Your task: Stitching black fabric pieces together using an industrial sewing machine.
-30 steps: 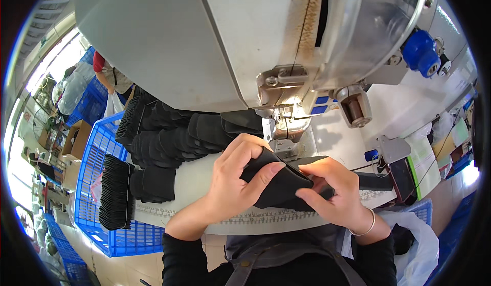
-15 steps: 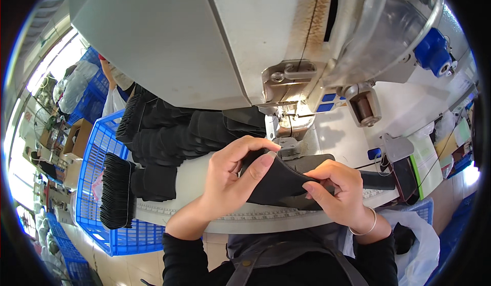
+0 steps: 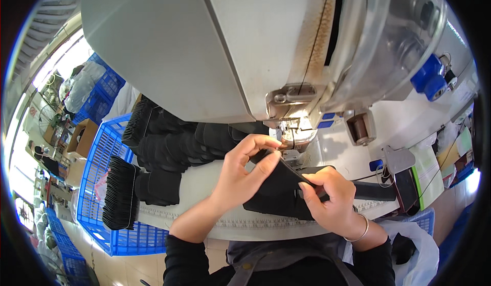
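A black fabric piece hangs between my two hands, just in front of the sewing machine. My left hand pinches its upper left end between thumb and fingers, close to the lit needle area. With thumb and forefinger my right hand, a bangle at its wrist, grips the same edge farther right. That edge runs taut and slanting from hand to hand. Part of the piece is hidden behind my fingers, and its lower side rests near the table's curved front edge.
Stacks of black fabric pieces lie left on the white table, partly over a blue basket. A measuring scale follows the table's front edge. Right are a black strip, papers and a bag-lined basket.
The fabric piece has turned in my hands, its held edge now slanting more steeply. My right hand sits slightly lower. The whole view has shifted a little.
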The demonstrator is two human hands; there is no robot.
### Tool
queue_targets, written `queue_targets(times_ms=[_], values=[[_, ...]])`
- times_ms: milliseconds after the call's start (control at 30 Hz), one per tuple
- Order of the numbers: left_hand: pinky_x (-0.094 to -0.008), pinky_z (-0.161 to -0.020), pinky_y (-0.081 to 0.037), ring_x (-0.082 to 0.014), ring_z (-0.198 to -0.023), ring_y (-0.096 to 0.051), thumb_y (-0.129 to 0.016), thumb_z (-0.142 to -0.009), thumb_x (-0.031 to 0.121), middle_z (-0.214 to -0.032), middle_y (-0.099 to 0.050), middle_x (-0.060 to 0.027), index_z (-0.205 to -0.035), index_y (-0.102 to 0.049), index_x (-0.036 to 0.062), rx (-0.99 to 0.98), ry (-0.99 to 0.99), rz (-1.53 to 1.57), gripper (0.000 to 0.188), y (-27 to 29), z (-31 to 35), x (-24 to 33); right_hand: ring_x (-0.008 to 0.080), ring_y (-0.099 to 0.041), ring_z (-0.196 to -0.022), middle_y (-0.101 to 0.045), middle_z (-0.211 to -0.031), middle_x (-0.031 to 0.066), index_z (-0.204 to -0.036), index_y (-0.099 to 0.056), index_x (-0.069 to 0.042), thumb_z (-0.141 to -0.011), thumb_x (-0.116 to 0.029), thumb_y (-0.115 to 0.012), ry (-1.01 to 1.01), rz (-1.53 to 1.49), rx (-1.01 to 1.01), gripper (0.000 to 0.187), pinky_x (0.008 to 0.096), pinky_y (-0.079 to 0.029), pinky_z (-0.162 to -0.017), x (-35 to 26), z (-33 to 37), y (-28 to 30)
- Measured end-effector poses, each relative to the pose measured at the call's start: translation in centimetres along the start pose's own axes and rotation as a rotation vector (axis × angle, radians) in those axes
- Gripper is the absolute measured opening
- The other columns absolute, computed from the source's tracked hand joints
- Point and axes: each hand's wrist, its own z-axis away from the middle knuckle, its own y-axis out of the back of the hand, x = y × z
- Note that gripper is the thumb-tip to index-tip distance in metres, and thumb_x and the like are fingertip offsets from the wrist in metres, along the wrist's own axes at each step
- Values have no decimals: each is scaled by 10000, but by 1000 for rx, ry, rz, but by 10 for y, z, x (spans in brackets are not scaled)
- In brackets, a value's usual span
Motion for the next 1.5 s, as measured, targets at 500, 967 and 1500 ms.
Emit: queue_targets(times_ms=[500,967,1500], values=[[-272,-688,-411,-109,-737,-476,-444,-980,151,-808,-517,-53,-904,-496,3,-77,-121,-198,174,-1,0,-7,114,-575,-507,-587,-706,87,-891,-619,14,-785,14,-688,-26,-164,-11,126,219,-434,-451,1,-1,1],[-191,-661,-411,-23,-750,-487,-557,-958,203,-815,-580,21,-924,-593,-17,-45,127,60,225,9,-12,-15,69,-605,-606,-608,-723,57,-862,-615,26,-842,-34,-668,-345,-446,-28,83,199,-467,-515,5,-8,6],[-203,-567,-406,-22,-654,-487,-555,-913,147,-742,-583,29,-876,-633,-32,-43,287,110,199,15,-36,0,41,-539,-534,-592,-666,20,-784,-587,-2,-925,-150,-599,-568,-643,-274,206,180,-428,-486,9,-23,13]])
